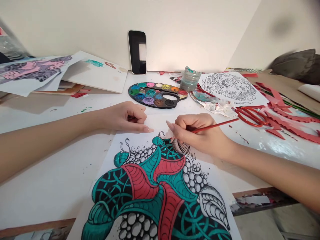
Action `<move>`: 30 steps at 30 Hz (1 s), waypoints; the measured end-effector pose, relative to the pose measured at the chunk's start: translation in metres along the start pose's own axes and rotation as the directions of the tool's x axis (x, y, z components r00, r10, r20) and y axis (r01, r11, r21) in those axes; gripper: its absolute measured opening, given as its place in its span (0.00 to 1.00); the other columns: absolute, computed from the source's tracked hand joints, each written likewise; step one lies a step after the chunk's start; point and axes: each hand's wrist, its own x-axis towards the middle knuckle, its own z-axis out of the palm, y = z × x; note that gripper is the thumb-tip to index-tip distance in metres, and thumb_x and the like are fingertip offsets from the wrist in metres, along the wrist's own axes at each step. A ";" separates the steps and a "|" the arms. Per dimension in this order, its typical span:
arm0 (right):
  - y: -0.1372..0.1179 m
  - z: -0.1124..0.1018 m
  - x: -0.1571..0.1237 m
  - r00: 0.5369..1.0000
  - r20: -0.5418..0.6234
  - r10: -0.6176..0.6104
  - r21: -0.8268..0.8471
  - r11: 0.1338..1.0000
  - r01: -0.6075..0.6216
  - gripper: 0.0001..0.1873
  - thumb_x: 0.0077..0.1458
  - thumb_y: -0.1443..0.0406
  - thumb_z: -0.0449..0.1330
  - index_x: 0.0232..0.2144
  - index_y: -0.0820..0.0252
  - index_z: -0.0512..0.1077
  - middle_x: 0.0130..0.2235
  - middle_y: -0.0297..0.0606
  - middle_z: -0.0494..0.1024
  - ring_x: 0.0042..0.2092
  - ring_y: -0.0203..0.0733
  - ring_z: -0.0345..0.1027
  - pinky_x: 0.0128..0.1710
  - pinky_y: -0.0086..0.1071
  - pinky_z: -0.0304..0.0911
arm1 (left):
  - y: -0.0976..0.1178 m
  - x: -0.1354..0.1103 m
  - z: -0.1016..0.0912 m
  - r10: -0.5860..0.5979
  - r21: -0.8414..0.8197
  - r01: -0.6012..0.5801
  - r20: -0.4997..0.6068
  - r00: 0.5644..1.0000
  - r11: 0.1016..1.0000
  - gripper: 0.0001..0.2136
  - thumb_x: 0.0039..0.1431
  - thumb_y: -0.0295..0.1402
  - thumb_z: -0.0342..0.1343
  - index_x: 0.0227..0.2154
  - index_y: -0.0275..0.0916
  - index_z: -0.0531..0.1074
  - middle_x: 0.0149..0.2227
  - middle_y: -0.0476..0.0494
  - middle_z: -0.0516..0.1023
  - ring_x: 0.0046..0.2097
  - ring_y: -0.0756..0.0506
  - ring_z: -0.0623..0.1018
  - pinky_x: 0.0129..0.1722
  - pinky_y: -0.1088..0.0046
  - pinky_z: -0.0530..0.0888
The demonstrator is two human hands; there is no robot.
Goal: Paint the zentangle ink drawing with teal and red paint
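My right hand (pixel 197 133) pinches a thin red-handled paintbrush (pixel 215 126), its tip hidden by my fingers at the top of a large ink drawing on white paper (pixel 150 186). The drawing has teal and red swirling forms with black patterning and white pebble shapes. My left hand (pixel 125 118) rests curled on the white table (pixel 57 186) beside the paper's top edge, holding nothing I can see. Just beyond both hands lies a round watercolour palette (pixel 157 94) with several coloured wells.
A glass paint jar (pixel 190 79) and a circular line drawing (pixel 230 87) stand at the back right. Red scissors (pixel 250 116) lie among red paper cutouts (pixel 290 120) on the right. Painted sheets (pixel 32 71) are piled at the left, and a phone (pixel 137 52) leans against the wall.
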 end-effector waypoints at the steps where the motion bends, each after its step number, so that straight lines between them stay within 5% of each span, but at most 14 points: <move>1: 0.000 0.000 0.000 1.000 0.001 -0.003 -0.005 1.000 0.003 0.23 0.62 0.67 0.60 0.18 0.58 0.56 0.17 0.29 0.65 0.20 0.28 0.53 0.21 0.27 0.50 | 0.000 0.000 0.000 0.002 0.001 -0.002 0.000 1.000 1.000 0.23 0.62 0.33 0.61 0.16 0.39 0.56 0.18 0.55 0.54 0.26 0.51 0.58 0.27 0.70 0.57; 5: -0.001 0.000 0.001 0.999 -0.034 -0.040 -0.045 0.998 0.038 0.23 0.59 0.72 0.59 0.16 0.59 0.54 0.17 0.26 0.57 0.22 0.26 0.46 0.20 0.24 0.46 | -0.001 0.000 0.000 0.007 -0.001 -0.007 0.002 1.000 1.000 0.23 0.61 0.33 0.62 0.15 0.39 0.56 0.18 0.54 0.55 0.26 0.51 0.58 0.27 0.70 0.57; 18: -0.008 -0.004 0.005 0.998 -0.047 0.032 0.041 0.999 -0.030 0.27 0.62 0.64 0.64 0.16 0.59 0.56 0.15 0.27 0.61 0.20 0.26 0.50 0.18 0.25 0.45 | -0.001 0.000 -0.001 -0.020 -0.020 0.020 0.008 1.000 1.000 0.23 0.62 0.34 0.62 0.16 0.39 0.57 0.18 0.54 0.54 0.27 0.51 0.58 0.27 0.70 0.57; 24: -0.018 0.000 0.000 0.964 -0.249 -0.089 -0.004 0.996 0.091 0.30 0.64 0.62 0.64 0.17 0.58 0.53 0.16 0.25 0.58 0.19 0.26 0.48 0.19 0.26 0.47 | -0.003 -0.001 0.000 -0.018 -0.008 0.018 -0.013 1.000 1.000 0.22 0.60 0.35 0.64 0.16 0.39 0.59 0.19 0.54 0.55 0.27 0.51 0.58 0.27 0.71 0.56; 30: -0.015 0.003 -0.001 0.994 -0.092 0.051 0.140 0.989 -0.037 0.28 0.61 0.55 0.66 0.17 0.59 0.60 0.17 0.29 0.69 0.18 0.27 0.57 0.17 0.24 0.49 | -0.004 -0.001 -0.002 -0.036 0.003 0.036 -0.005 0.999 0.999 0.18 0.59 0.36 0.65 0.18 0.38 0.67 0.19 0.53 0.57 0.27 0.51 0.60 0.26 0.72 0.57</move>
